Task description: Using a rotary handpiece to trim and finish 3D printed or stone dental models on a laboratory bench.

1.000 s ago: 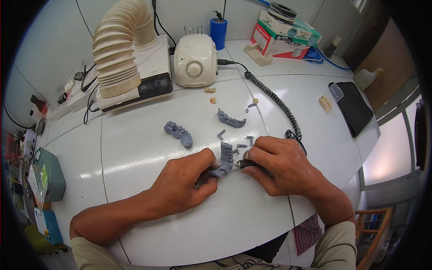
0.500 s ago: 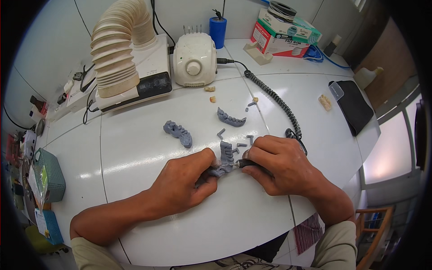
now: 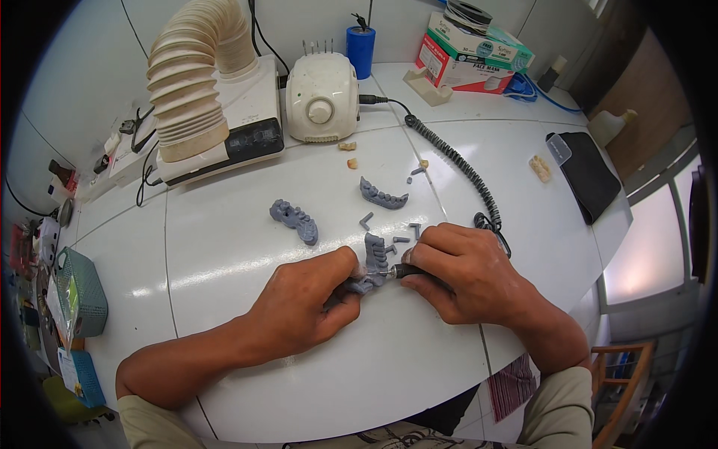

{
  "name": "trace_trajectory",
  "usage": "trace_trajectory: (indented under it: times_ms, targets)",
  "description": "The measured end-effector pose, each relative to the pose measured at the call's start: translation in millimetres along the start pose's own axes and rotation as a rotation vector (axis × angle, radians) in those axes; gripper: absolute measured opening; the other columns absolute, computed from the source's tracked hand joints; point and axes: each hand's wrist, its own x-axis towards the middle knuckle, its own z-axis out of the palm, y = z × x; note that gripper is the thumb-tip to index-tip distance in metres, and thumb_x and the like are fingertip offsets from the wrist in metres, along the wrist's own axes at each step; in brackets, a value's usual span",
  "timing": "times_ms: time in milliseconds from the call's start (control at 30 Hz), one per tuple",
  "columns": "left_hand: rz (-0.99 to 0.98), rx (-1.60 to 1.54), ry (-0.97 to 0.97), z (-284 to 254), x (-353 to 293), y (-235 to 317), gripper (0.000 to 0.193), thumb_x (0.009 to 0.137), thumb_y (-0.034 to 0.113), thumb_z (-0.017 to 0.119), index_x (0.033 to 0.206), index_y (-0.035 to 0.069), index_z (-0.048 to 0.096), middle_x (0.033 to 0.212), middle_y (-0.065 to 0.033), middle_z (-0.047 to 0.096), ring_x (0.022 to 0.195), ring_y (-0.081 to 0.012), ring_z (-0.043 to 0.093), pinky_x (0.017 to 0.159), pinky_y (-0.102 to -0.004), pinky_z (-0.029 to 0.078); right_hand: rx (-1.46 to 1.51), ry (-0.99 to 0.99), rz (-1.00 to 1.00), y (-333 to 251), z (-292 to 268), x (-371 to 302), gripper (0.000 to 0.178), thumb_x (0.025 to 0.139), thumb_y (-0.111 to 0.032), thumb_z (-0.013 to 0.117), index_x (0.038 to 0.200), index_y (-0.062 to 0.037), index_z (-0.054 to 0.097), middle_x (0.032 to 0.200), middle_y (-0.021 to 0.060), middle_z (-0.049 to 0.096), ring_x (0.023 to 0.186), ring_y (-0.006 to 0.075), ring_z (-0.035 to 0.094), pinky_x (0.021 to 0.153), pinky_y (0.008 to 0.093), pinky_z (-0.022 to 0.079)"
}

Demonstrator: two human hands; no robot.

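Observation:
My left hand (image 3: 310,295) is closed around one end of a grey dental model (image 3: 376,254) that shows a row of teeth. Part of the model is hidden under my fingers. In my right hand (image 3: 460,273) sits a dark rotary handpiece (image 3: 406,271), its thin metal tip pointing left against or just above the model. Beyond my hands lie a second grey dental model (image 3: 295,221) to the left and a curved grey one (image 3: 384,194) farther off. Several small grey pegs (image 3: 402,239), some L-shaped, are scattered just past the model.
At the back stand a white control unit (image 3: 321,97) with a knob and a dust extractor (image 3: 254,141) with a ribbed hose (image 3: 187,82). A coiled cord (image 3: 460,165) runs down the right. Stacked boxes (image 3: 471,63), a black pouch (image 3: 587,179) and a green basket (image 3: 82,292) edge the white table.
Both hands keep the same hold on the model and the handpiece. The whole view shifts very slightly; nothing else visibly moves.

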Motion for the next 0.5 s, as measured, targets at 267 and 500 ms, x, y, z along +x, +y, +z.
trace_trajectory:
  times_ms: [267, 500]
  targets:
    - [-0.003, -0.007, -0.022, -2.5, 1.4, 2.8, 0.03, 0.09, 0.005, 0.082, 0.113, 0.002, 0.064, 0.084, -0.0119, 0.072, 0.064, -0.0226, 0.067, 0.06, -0.0366, 0.054, 0.008, 0.009, 0.003, 0.2, -0.7, -0.9, 0.021, 0.093, -0.017, 0.087, 0.102, -0.0062, 0.071, 0.09, 0.0079, 0.065, 0.08, 0.0285, 0.069, 0.068, 0.042, 0.055]
    - [0.015, -0.026, -0.008, -1.6, 0.5, -0.9, 0.029, 0.09, 0.006, 0.081, 0.113, 0.002, 0.063, 0.083, -0.0115, 0.07, 0.063, -0.0227, 0.066, 0.061, -0.0371, 0.054, 0.013, 0.004, 0.011, 1.4, 0.8, 0.1, 0.022, 0.093, -0.017, 0.088, 0.102, -0.0063, 0.071, 0.089, 0.0078, 0.065, 0.078, 0.0285, 0.068, 0.067, 0.0418, 0.055]
